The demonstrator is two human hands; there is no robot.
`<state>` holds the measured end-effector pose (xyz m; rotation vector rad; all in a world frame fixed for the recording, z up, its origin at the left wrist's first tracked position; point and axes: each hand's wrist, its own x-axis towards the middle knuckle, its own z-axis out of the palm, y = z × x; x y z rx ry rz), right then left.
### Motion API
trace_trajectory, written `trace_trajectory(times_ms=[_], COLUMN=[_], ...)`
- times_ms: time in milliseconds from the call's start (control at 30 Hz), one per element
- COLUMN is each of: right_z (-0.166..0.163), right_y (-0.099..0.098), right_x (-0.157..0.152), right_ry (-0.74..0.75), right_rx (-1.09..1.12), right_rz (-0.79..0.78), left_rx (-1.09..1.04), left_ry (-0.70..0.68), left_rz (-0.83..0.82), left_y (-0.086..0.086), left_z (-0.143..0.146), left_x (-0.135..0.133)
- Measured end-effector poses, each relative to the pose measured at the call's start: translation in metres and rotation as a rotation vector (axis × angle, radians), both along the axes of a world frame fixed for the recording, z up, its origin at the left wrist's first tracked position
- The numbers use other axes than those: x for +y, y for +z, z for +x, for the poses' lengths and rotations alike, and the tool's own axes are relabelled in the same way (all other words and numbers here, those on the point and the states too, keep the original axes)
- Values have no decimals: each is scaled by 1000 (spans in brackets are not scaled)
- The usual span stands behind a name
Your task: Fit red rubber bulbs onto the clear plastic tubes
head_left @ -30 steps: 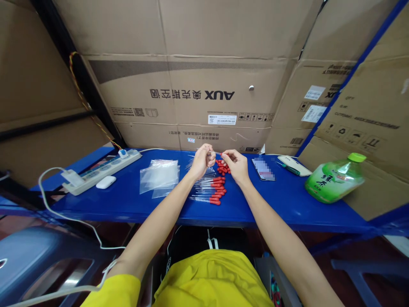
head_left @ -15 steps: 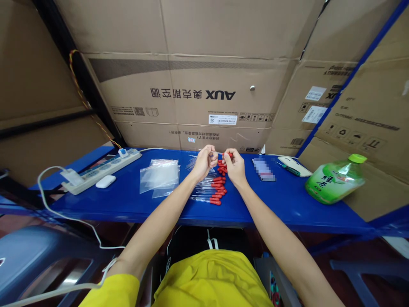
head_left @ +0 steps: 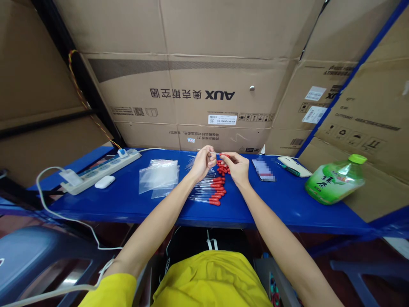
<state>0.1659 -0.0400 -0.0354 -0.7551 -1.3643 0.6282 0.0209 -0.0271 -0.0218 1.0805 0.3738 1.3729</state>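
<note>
Over the back of the table, my left hand (head_left: 204, 163) is closed around a thin clear dropper tube (head_left: 216, 153). My right hand (head_left: 238, 165) pinches a red rubber bulb (head_left: 224, 155), which sits against the tube's right end; how far it is pushed on I cannot tell. Beneath the hands lies a small pile of loose red bulbs (head_left: 223, 168). Nearer the front edge, several droppers (head_left: 214, 198) lie in a row, tubes to the left and red bulbs to the right. More bare tubes (head_left: 191, 162) lie partly hidden by my left hand.
Clear plastic bags (head_left: 161, 175) lie left of the tubes on the blue table (head_left: 128, 209). Farther left are a white case (head_left: 105, 182) and a power strip (head_left: 102, 170). A phone (head_left: 263, 170), a green-handled tool (head_left: 291, 170) and a green bottle (head_left: 334, 181) stand or lie rightward. Cardboard walls the back.
The red bulb in my right hand has come left against the end of the tube. My right hand has turned slightly, while my left hand stays nearly where it was.
</note>
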Motion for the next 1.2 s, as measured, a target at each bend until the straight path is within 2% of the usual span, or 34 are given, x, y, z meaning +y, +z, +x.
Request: trace_trajectory(times_ms=[400, 567, 767, 967, 1200], right_z=[0, 1, 3, 3, 3], right_y=[-1, 0, 0, -1, -5], right_x=[4, 6, 6, 6, 8], right_ry=[63, 101, 163, 148, 212], right_rx=[16, 22, -10, 19, 64], right_rz=[-36, -41, -52, -61, -77], left_rx=[11, -33, -77, -37, -3], left_ry=[-69, -112, -107, -95, -103], left_rz=[28, -57, -110, -77, -68], left_y=[0, 5, 5, 2, 2], left_z=[-4, -7, -10, -9, -11], left_x=[1, -2, 0, 4, 4])
